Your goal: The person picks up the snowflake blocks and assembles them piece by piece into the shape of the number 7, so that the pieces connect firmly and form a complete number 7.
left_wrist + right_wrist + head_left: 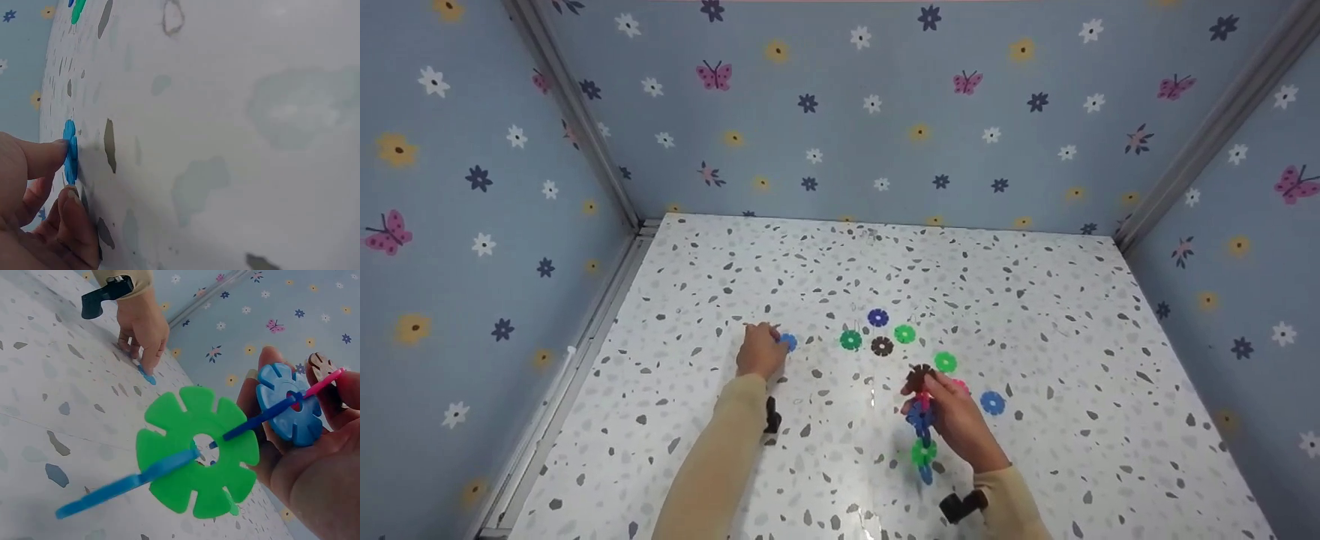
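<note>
Over the left part of the table, my left hand (760, 352) pinches a light blue notched disc (70, 152) between thumb and fingertips, close to the tabletop. The disc stands edge-on in the left wrist view. My right hand (960, 420) holds a chain of interlocked snowflake discs (163, 447) by its upper end. From the top, the chain runs brown (918, 378), pink, blue (287, 422), dark blue, bright green (916, 454) and light blue (112, 495). Its lower end hangs free toward the table's front. Fingers hide part of the brown and pink discs.
Between the hands lie a dark green disc (844, 340), a purple disc (871, 318), a brown disc (875, 346) and a green disc (910, 334). Near the right hand are another green disc (946, 367), a pink disc (961, 385) and a blue disc (993, 409). Patterned walls (840, 97) enclose the table.
</note>
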`<action>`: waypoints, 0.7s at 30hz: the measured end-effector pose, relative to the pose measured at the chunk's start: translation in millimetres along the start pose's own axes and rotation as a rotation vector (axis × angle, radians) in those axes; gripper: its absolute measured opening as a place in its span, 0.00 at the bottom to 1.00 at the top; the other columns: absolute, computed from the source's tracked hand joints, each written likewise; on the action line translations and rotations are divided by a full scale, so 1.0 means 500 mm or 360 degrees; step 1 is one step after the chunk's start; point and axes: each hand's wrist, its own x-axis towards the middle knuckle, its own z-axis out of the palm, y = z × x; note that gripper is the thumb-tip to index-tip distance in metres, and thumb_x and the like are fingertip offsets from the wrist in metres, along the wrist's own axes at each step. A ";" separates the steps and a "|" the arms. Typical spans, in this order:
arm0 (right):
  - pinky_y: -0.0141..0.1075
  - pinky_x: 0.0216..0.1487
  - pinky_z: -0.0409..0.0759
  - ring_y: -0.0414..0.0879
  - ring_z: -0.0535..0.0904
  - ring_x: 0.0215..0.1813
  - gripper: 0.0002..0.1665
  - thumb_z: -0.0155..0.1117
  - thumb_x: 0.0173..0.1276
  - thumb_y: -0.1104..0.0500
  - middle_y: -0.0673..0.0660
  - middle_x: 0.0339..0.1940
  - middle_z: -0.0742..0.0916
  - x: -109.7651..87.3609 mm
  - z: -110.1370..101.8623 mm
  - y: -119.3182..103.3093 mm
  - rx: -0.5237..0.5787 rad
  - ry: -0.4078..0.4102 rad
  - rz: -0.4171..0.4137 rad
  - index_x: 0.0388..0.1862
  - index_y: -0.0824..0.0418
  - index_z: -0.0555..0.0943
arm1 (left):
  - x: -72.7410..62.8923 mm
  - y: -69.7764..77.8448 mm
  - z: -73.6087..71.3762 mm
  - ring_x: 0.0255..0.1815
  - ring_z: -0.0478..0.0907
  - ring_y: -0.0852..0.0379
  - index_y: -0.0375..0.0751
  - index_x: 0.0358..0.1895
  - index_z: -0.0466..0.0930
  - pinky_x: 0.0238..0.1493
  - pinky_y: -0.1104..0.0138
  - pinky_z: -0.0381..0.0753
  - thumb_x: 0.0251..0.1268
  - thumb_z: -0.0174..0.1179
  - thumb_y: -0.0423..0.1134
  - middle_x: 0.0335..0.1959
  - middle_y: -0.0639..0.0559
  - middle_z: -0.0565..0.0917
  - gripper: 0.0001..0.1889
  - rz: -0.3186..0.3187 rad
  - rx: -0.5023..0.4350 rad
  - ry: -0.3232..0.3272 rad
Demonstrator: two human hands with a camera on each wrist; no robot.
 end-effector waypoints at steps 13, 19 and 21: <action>0.38 0.37 0.83 0.52 0.86 0.39 0.19 0.47 0.82 0.53 0.63 0.43 0.83 -0.006 0.016 -0.022 0.0020 -0.0030 -0.0022 0.53 0.68 0.75 | -0.025 -0.004 -0.011 0.52 0.76 0.43 0.40 0.55 0.71 0.55 0.51 0.74 0.61 0.68 0.37 0.50 0.41 0.77 0.21 0.0070 -0.0090 -0.0163; 0.49 0.47 0.83 0.53 0.86 0.39 0.19 0.48 0.81 0.52 0.63 0.42 0.83 -0.007 0.022 -0.027 0.0033 -0.0009 0.0010 0.52 0.67 0.76 | -0.068 0.032 -0.009 0.47 0.79 0.50 0.38 0.50 0.81 0.53 0.55 0.78 0.64 0.64 0.33 0.45 0.47 0.82 0.12 0.0377 -0.0247 -0.0349; 0.51 0.49 0.82 0.54 0.86 0.39 0.19 0.48 0.81 0.52 0.64 0.42 0.83 -0.005 0.024 -0.028 0.0043 -0.0008 0.0010 0.51 0.68 0.76 | -0.092 0.061 -0.011 0.42 0.80 0.52 0.39 0.45 0.83 0.47 0.58 0.81 0.67 0.63 0.34 0.41 0.50 0.83 0.07 0.0532 -0.0333 -0.0446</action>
